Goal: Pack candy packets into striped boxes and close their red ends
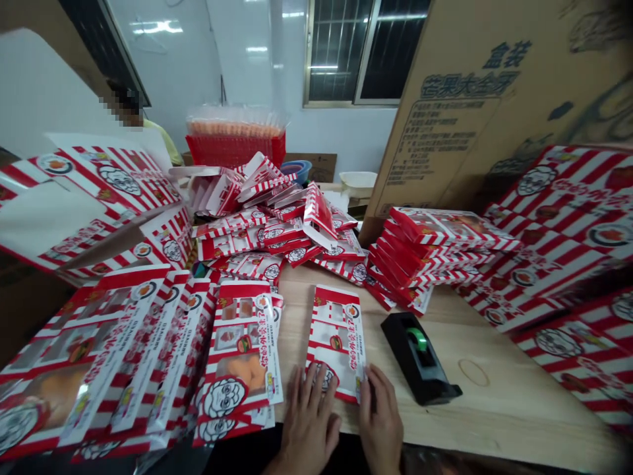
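Observation:
A flat red-and-white striped snack box with cut-out windows lies on the wooden table in front of me. My left hand rests on its lower left part, fingers stretched out and lying flat. Against the box's lower right edge sits my right hand, its fingers extended and touching the side; its thumb is hard to make out. To the right stands a black tape dispenser with a green roll. Left of the box is a stack of similar filled boxes, with orange-brown contents behind the windows.
More filled boxes lie overlapped at far left. A loose heap of boxes covers the table's back; another stack is at right. Large striped cartons and a cardboard carton border the right. A rubber band lies near the dispenser.

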Demonstrator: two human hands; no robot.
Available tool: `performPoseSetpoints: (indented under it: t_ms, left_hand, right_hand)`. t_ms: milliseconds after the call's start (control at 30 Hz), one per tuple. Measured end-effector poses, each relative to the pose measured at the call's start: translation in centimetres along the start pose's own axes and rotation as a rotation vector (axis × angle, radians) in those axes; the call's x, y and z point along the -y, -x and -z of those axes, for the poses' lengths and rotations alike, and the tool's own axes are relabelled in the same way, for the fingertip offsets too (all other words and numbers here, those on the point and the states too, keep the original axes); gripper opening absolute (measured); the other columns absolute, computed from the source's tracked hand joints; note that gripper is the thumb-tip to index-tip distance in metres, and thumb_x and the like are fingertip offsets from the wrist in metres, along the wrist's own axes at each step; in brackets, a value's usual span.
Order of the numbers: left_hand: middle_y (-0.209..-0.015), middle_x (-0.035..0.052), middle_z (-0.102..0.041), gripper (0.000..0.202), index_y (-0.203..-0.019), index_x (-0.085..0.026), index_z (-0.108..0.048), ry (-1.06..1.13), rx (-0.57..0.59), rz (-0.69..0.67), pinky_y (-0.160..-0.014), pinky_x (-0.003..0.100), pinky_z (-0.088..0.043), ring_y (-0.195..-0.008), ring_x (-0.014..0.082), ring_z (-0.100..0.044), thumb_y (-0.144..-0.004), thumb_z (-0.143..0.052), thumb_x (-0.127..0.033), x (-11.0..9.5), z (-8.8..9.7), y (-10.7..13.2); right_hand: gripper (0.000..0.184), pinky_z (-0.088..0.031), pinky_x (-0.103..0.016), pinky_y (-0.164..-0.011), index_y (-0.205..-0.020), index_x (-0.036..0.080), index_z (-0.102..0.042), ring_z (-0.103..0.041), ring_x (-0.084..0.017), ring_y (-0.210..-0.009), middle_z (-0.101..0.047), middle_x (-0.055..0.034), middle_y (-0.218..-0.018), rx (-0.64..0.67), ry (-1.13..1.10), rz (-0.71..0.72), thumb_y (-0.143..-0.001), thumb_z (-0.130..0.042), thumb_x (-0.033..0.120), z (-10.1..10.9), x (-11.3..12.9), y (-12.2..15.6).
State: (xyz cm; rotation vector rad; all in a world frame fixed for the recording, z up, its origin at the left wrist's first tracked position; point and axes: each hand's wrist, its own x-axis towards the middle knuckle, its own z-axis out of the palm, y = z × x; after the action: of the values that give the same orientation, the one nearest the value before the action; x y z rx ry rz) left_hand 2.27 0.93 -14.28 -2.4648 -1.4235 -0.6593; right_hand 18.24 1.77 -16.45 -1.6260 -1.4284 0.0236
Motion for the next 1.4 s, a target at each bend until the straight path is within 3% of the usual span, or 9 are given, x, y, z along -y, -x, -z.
performPoseSetpoints:
  t_ms: [200, 400, 767, 967, 1167, 1300, 1400]
  left_hand:
    - [-0.132, 0.0068, -0.056, 0.048, -0.129, -0.02, -0.052, 0.018, -0.089, 0.009, -0.112, 0.035, -0.012, -0.124, 0.0227, -0.043, -0.085, -0.05, -0.038, -0.2, -0.7, -0.5]
    - [-0.126, 0.0069, -0.06, 0.046, -0.123, -0.019, -0.057, 0.046, -0.176, 0.033, -0.112, 0.035, -0.014, -0.123, 0.0219, -0.043, -0.083, -0.051, -0.04, -0.5, -1.7, -0.6]
    - [-0.131, 0.0046, -0.057, 0.046, -0.126, -0.022, -0.054, 0.035, -0.18, 0.044, -0.111, 0.036, -0.017, -0.125, 0.0213, -0.044, -0.083, -0.052, -0.037, -0.7, -1.3, -0.5]
    - [-0.136, 0.0045, -0.052, 0.049, -0.13, -0.02, -0.049, 0.054, -0.162, 0.042, -0.113, 0.04, -0.016, -0.128, 0.0223, -0.041, -0.085, -0.052, -0.039, -0.6, -1.3, -0.3]
    - [-0.137, 0.0067, -0.052, 0.048, -0.13, -0.018, -0.049, 0.081, -0.168, 0.04, -0.111, 0.041, -0.023, -0.127, 0.0225, -0.044, -0.086, -0.052, -0.036, -0.3, -1.0, -0.1]
    - [-0.138, 0.0093, -0.05, 0.046, -0.132, -0.016, -0.046, 0.081, -0.158, 0.017, -0.107, 0.044, -0.031, -0.127, 0.0246, -0.044, -0.087, -0.048, -0.026, -0.4, -0.7, 0.0]
    - [-0.139, 0.012, -0.047, 0.047, -0.134, -0.015, -0.042, 0.171, -0.137, 0.015, -0.101, 0.043, -0.04, -0.13, 0.0257, -0.041, -0.087, -0.045, -0.018, -0.2, 0.7, -0.2]
  right_hand:
    - [0.024, -0.05, -0.039, -0.081, -0.1, 0.014, -0.063, -0.063, -0.025, -0.093, -0.067, -0.0162, -0.102, -0.084, 0.125, 0.14, -0.091, -0.044, 0.026, 0.4, 0.3, 0.3]
    - [0.021, -0.05, -0.033, -0.077, -0.097, 0.012, -0.063, -0.063, -0.021, -0.087, -0.067, -0.0148, -0.095, -0.124, 0.178, 0.264, -0.092, -0.045, 0.024, 0.2, 0.0, 0.2]
    - [0.019, -0.053, -0.036, -0.074, -0.098, 0.015, -0.06, -0.062, -0.022, -0.088, -0.065, -0.0145, -0.097, -0.172, 0.179, 0.255, -0.092, -0.044, 0.023, 0.2, 0.4, -0.4]
    - [0.021, -0.052, -0.04, -0.078, -0.096, 0.014, -0.061, -0.061, -0.024, -0.093, -0.062, -0.0156, -0.101, -0.203, 0.125, 0.171, -0.092, -0.043, 0.023, 0.3, 0.1, 0.0]
    - [0.019, -0.051, -0.041, -0.079, -0.095, 0.016, -0.063, -0.06, -0.023, -0.093, -0.062, -0.0136, -0.1, -0.224, 0.045, 0.132, -0.09, -0.045, 0.022, 0.5, 0.2, 0.3]
    - [0.019, -0.051, -0.041, -0.078, -0.094, 0.017, -0.063, -0.061, -0.023, -0.092, -0.063, -0.0131, -0.099, -0.227, 0.013, 0.126, -0.089, -0.045, 0.021, 0.4, 0.2, 0.7]
    - [0.02, -0.052, -0.04, -0.077, -0.092, 0.016, -0.063, -0.062, -0.023, -0.091, -0.063, -0.0128, -0.098, -0.227, -0.016, 0.115, -0.09, -0.044, 0.023, 1.0, 0.8, 0.1]
